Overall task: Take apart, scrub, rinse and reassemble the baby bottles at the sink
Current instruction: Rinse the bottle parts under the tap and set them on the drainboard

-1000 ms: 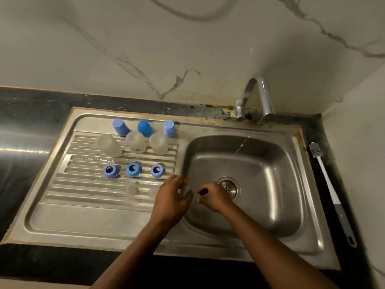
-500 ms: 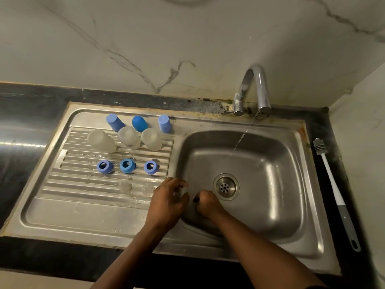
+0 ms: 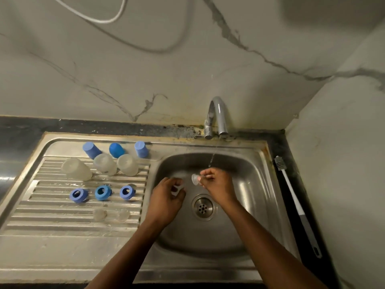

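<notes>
My right hand (image 3: 216, 184) pinches a clear silicone teat (image 3: 195, 179) over the sink basin (image 3: 245, 205), right under the thin stream from the tap (image 3: 216, 115). My left hand (image 3: 166, 201) hovers beside it with loosely curled fingers, holding nothing I can see. On the draining board (image 3: 52, 226) lie three clear bottles (image 3: 104, 164), three blue caps (image 3: 116, 150) behind them, three blue collar rings (image 3: 102, 192) and two clear teats (image 3: 123, 214).
A white bottle brush with a grey handle (image 3: 295, 205) lies on the dark counter right of the sink. The drain (image 3: 203, 207) sits in the basin's middle. A marble wall stands behind and to the right.
Both hands have risen from the basin's near-left side toward the tap. My right hand now holds the teat in the water stream. The hands have drawn apart.
</notes>
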Motion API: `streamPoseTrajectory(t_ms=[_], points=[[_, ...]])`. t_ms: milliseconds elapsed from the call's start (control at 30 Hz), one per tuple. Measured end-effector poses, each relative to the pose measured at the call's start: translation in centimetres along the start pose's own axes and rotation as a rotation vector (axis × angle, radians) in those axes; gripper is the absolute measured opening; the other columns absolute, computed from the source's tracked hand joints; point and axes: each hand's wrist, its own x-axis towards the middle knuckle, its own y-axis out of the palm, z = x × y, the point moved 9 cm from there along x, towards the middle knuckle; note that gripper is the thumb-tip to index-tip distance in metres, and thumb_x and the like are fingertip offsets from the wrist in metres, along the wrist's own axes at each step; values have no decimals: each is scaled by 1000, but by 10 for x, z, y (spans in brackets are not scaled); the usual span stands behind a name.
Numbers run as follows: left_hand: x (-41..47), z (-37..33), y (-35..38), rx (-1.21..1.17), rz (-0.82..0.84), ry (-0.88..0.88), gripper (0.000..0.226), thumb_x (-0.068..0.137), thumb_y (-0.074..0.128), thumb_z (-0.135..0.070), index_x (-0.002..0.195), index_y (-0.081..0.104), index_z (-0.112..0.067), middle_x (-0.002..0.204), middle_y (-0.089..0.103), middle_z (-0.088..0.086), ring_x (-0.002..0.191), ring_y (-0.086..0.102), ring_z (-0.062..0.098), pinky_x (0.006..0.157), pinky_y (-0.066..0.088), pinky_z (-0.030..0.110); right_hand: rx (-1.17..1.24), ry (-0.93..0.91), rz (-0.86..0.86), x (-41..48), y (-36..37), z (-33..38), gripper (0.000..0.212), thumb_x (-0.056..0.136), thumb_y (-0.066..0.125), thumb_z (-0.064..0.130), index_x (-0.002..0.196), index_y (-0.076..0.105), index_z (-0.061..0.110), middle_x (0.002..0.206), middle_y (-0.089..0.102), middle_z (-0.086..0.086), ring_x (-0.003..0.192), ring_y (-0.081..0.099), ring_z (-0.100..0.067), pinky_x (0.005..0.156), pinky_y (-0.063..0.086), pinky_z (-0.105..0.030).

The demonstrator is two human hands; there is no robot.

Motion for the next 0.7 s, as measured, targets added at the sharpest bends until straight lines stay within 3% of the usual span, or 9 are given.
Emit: streamPoseTrajectory(t_ms=[100,167,300,367,500,700], points=[[22,-26,11,-50,-20,46,18,100,70,-32,118,71,-29,110,67,-13,95,65,-1,81,54,19,52,-81,-50,13,-31,30,12,86,88,19,95,81,23,88,80,1,85,77,-19,86,64,-46],[37,-39,19,-155,-14,0,18,104,65,-35,118,73,-27,109,70,-10,96,67,2,87,60,31,95,-130,-86,18,-50,46,13,87,87,16,97,82,22,89,81,4,85,78,-15,88,65,-43],[54,-68,41,-454,68,-60,20,108,59,-36,101,77,-33,92,76,1,90,73,25,85,64,49,115,-211,-129,23,-75,71,10,90,84,19,96,82,27,84,80,8,79,77,-10,84,65,-36],[57,-81,47,-640,92,-86,21,109,58,-32,104,78,-28,94,77,8,95,74,34,84,65,47,119,-230,-135,26,-82,81,13,93,81,19,92,80,32,83,80,8,77,76,-11,83,65,-36],[65,-98,57,-938,125,-190,23,109,60,-28,115,78,-15,103,75,17,94,70,31,85,62,40,33,-271,-140,33,-93,96,14,98,75,32,84,76,34,80,77,13,76,73,-3,75,59,-27],[74,-109,62,-1084,152,-273,28,107,62,-24,120,76,-3,96,71,13,83,61,21,73,58,32,-15,-180,-108,44,-94,93,26,102,68,33,86,73,13,78,74,-1,75,71,-20,73,56,-36]])
